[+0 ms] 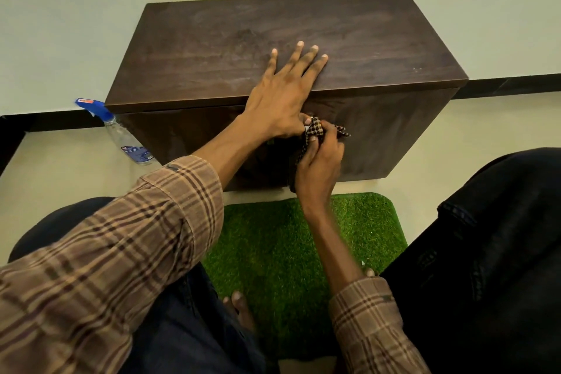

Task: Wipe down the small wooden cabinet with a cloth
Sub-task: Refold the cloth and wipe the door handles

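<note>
Cabinet (282, 45), small, dark wood, sat on the pale floor against the wall, seen from above, front face toward the person. Left hand (282, 91) lay flat on the top near the front edge, fingers spread and extended, gripping nothing; the thumb hooked down over the front lip. Right hand (318, 158) was closed around a bunched checked cloth (315, 127), pressing it on the upper front face just under the top edge, touching or almost touching the left thumb. Something small and pale showed between thumb and cloth; could not tell what it was.

Risks, judged from this:
- Cloth was wadded tight, so only a small patch met the wood. Streaks or missed strips on the front face were likely unless it got refolded flatter.
- Hands were crowded together at the lip. A sideways stroke could bump the left thumb and stop short, leaving that spot unwiped.
- Left palm covered part of the top, and that patch could be skipped or re-smudged by skin.
- Top showed faint dull marks; whether it was already wiped, cannot tell.
- Spray bottle (127, 136) stood just beside the cabinet's left front corner. A wide sweep of the plaid sleeve (136, 237) could knock it over.
- Green turf mat (291, 243) lay under the forearms, and a hanging cloth end could pick up grit from it.
</note>
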